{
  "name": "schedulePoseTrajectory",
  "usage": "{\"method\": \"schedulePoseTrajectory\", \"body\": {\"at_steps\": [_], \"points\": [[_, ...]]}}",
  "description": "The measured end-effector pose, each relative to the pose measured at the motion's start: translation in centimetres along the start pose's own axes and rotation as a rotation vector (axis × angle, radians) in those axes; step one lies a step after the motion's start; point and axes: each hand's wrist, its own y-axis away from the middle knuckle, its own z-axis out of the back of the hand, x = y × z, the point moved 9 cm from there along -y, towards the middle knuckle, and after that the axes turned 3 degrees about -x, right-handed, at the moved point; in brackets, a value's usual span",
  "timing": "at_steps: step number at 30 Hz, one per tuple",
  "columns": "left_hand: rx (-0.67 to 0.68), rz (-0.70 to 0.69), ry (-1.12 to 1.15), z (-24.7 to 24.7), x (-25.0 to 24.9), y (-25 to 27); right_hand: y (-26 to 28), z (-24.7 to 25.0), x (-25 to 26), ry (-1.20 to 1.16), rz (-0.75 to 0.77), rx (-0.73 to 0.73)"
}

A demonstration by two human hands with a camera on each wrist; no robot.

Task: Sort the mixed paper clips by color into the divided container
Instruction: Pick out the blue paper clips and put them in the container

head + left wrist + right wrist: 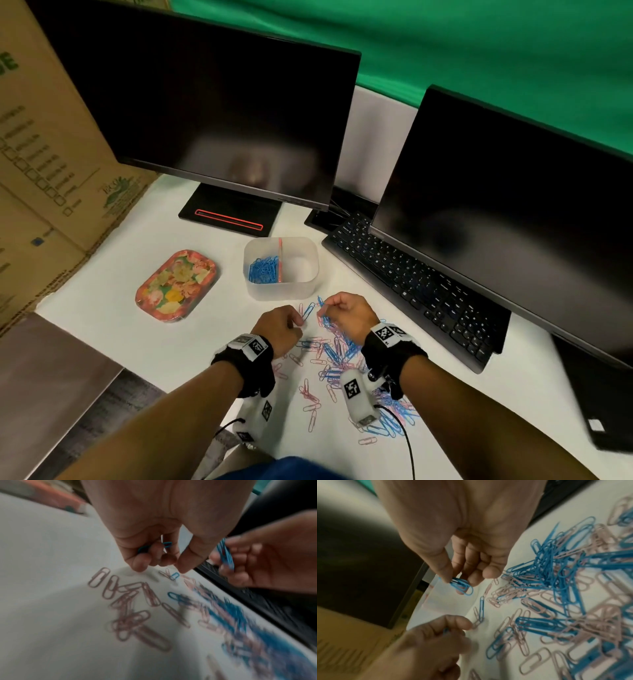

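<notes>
Blue clips [462, 586] sit pinched in both of your hands, and that is where trouble can start. Your right hand [346, 317] has a small bundle between thumb and fingertips, with the loops sticking out below the grip; loosen the pinch on the way over and one could drop back into the mixed pile [337, 356] or land in the wrong half of the container [281, 291]. Your left hand [279, 329] has its fingers curled around at least one blue clip [167, 544], held deep in the curl; how many it holds I cannot tell. Clips hook into one another, so a pink one [98, 579] may ride along unnoticed.

The container stands on the table [120, 325] just beyond your hands, with blue clips [263, 270] already in its left compartment and the right one apparently bare. The thin divider [280, 260] is low, so a careless toss could spill across it.

Both wrists hover low over the far edge of the pile, knuckles up, fingertips pointing down and toward each other, the two hands close but apart. The keyboard [411, 284] lies near your right hand, and a stray clip could skid under it.
</notes>
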Motion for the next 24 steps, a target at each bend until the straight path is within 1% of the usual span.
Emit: {"method": "schedulePoseTrajectory", "body": {"at_steps": [2, 4, 8, 11, 15, 20, 22, 24], "points": [[0.058, -0.080, -0.199, -1.1, -0.4, 0.0, 0.4, 0.5, 0.1, -0.087, -0.025, 0.008], [0.058, -0.117, -0.343, -1.4, -0.4, 0.0, 0.6, 0.9, -0.2, -0.136, -0.059, -0.005], [0.071, -0.149, -0.457, -1.6, -0.7, 0.0, 0.8, 1.4, -1.0, -0.217, -0.104, -0.013], [0.087, -0.152, -0.474, -1.5, -1.0, 0.3, 1.3, 1.3, -1.2, -0.315, -0.155, 0.004], [0.089, -0.140, -0.379, -0.7, -1.2, 0.5, 1.8, 0.9, -0.8, -0.445, -0.203, 0.030], [0.009, -0.146, -0.156, 1.9, -2.1, 1.1, 1.8, 0.7, 0.9, -0.451, -0.194, 0.020], [-0.049, -0.100, -0.037, 3.6, -2.1, 1.3, 1.7, 0.2, 2.0, -0.446, -0.194, 0.029], [-0.091, -0.002, 0.205, 5.2, -1.4, 1.1, 1.4, -0.5, 3.2, -0.405, -0.203, 0.044]]}}
